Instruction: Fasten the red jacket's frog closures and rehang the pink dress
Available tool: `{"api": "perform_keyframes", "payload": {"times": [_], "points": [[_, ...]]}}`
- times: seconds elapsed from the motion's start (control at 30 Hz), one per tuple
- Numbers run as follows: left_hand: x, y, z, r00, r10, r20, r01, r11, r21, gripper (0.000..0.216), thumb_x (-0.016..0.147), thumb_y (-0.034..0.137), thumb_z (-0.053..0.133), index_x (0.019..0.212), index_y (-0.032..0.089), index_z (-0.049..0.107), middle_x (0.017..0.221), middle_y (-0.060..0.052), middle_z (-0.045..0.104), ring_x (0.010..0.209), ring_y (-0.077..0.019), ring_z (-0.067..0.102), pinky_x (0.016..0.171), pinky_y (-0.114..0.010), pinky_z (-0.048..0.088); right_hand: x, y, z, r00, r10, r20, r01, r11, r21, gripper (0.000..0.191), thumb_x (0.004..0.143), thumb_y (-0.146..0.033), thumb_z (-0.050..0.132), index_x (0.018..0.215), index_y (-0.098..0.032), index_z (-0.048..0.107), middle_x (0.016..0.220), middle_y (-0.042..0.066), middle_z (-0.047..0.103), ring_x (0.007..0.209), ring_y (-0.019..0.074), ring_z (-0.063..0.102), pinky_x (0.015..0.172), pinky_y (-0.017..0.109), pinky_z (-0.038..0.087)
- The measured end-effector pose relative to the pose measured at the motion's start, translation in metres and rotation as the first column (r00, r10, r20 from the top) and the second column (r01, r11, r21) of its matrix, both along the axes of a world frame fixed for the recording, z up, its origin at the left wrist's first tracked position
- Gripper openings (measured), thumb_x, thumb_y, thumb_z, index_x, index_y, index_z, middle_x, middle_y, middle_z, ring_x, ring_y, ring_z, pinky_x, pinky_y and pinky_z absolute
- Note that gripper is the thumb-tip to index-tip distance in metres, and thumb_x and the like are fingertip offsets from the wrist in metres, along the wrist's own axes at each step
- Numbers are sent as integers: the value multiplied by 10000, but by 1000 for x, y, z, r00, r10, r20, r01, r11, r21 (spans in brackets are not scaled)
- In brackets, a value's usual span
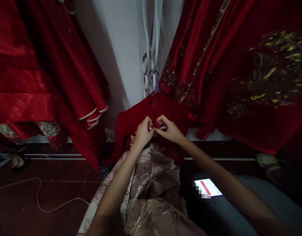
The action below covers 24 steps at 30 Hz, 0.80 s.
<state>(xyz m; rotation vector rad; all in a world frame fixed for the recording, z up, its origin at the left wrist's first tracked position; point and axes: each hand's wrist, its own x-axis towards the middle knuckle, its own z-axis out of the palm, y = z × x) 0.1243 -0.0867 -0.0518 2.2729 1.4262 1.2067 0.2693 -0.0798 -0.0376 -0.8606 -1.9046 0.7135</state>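
Observation:
A dark red garment (131,123) hangs from a blue hanger hook (154,83) on a white rack in front of me. My left hand (143,132) and my right hand (169,129) meet at its front, fingers pinched together on the red cloth and a small gold fastening between them. A pink and gold brocade cloth (153,193) drapes below my forearms.
Red satin gowns hang at the left (43,75) and a gold-embroidered red one at the right (239,72). A lit phone (208,187) lies on a grey cushion (241,203). A white cord (39,196) trails over the dark tiled floor. Slippers sit at both sides.

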Motion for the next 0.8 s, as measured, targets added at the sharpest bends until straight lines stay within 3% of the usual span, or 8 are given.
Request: {"api": "perform_keyframes", "payload": {"times": [0.1, 0.2, 0.3, 0.4, 0.57, 0.8], "points": [[2, 0, -4, 968, 26, 250, -16, 999, -40, 250, 734, 160, 514, 952, 234, 417, 901, -14, 579, 828, -144, 575, 769, -280, 452, 5, 1, -6, 993, 18, -118, -25, 998, -59, 247, 679, -291, 612, 877, -259, 467, 861, 13, 546, 795, 156, 555, 650, 277, 499], [4, -4, -9, 923, 44, 381, -41, 999, -17, 286, 733, 139, 515, 987, 232, 423, 992, -25, 584, 921, -135, 574, 849, -286, 441, 8, -1, -10, 980, 47, -193, -63, 995, -76, 234, 710, -290, 607, 922, -261, 511, 932, 24, 570, 864, 159, 566, 767, 314, 496], [6, -9, -13, 899, 40, 436, -43, 999, -1, 298, 762, 160, 510, 1040, 234, 428, 1045, -43, 583, 977, -136, 570, 889, -294, 431, 6, -5, -14, 976, 30, -217, -49, 995, -83, 215, 749, -322, 594, 953, -269, 547, 991, 32, 588, 909, 166, 570, 838, 341, 483], [3, -10, -13, 857, 65, 512, -60, 998, -25, 326, 783, 215, 523, 1080, 228, 387, 981, -44, 596, 915, -130, 595, 853, -287, 450, 1, -7, -15, 973, -35, -230, 17, 997, -82, 243, 743, -375, 617, 953, -270, 556, 995, 38, 604, 899, 177, 583, 789, 338, 507], [-5, -12, -11, 847, 73, 526, -86, 996, -1, 193, 792, 313, 537, 941, 206, 476, 946, -37, 596, 888, -133, 585, 817, -268, 451, -7, -8, -10, 968, -96, -231, 85, 995, -55, 255, 743, -398, 619, 946, -253, 571, 988, 48, 614, 880, 179, 590, 718, 315, 526], [-17, -10, -13, 847, -18, 532, -24, 997, 72, 143, 764, 250, 570, 892, 186, 555, 903, -21, 619, 867, -133, 583, 830, -262, 429, -11, -9, -8, 970, -3, -244, -15, 997, -74, 288, 736, -379, 634, 949, -191, 582, 951, 57, 627, 837, 152, 604, 743, 300, 521]]}}
